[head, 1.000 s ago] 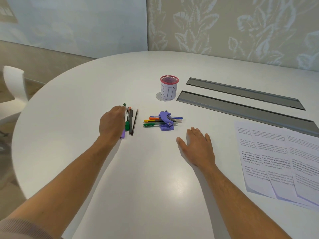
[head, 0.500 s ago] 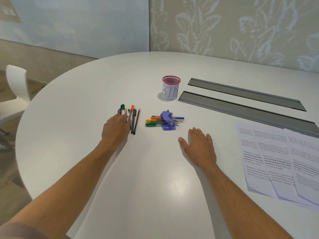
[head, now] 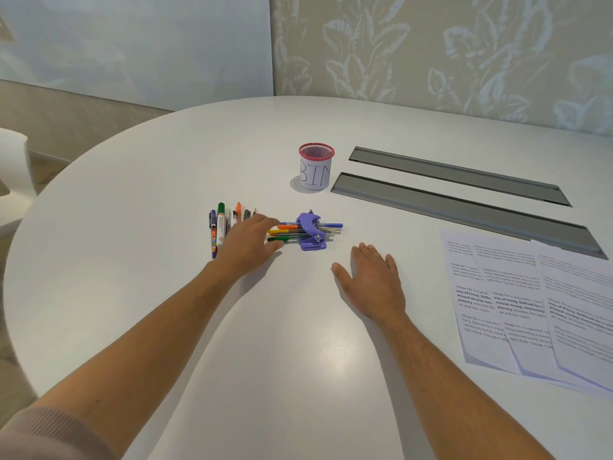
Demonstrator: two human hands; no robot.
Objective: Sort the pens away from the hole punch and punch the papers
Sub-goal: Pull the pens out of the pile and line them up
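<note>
A: Where are the hands?
B: The left hand point(head: 248, 242) reaches right, fingers loosely extended, tips at the near ends of the pens point(head: 285, 232) under the punch point(head: 311, 230); whether it grips one I cannot tell. The right hand point(head: 373, 283) lies flat on the table point(head: 166, 194), fingers straight, holding nothing.
A: And the rest?
B: Sorted pens point(head: 220, 227) lie left of the punch. Papers point(head: 537, 303) overlap at the right. A cup point(head: 315, 167) marked BIN stands farther back.
</note>
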